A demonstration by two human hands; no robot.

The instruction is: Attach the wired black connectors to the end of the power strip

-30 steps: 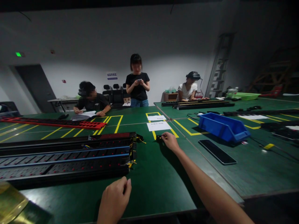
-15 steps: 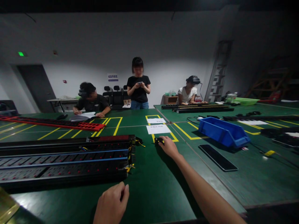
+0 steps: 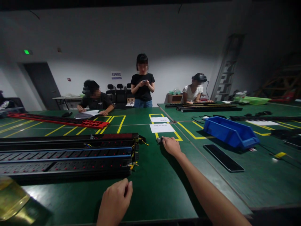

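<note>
My right hand [image 3: 172, 146] reaches forward over the green table, its fingers closed on a small dark block with a greyish face [image 3: 159, 140]. The fingers hide much of the block, and its kind does not show. It is at the near end of a yellow-taped rectangle, just below a printed white sheet [image 3: 161, 128]. My left hand [image 3: 115, 200] lies near the front edge of the table, fingers curled in a loose fist with nothing visible in it. Beyond it on the left are long black strips with red dots and blue edges [image 3: 89, 160], with yellow-tipped wires at their right end.
A blue bin [image 3: 231, 131] and a dark flat tablet-like device [image 3: 223, 158] lie to the right. Far left is a red slotted frame [image 3: 58, 121]. A yellowish clear container [image 3: 13, 201] stands at the near left. Three people are across the table; long black bars [image 3: 204, 107] lie before one.
The view has swung slightly left, so most things appear further right. My right hand has turned a little, and more of the block's grey face shows. The left hand stays in its loose fist.
</note>
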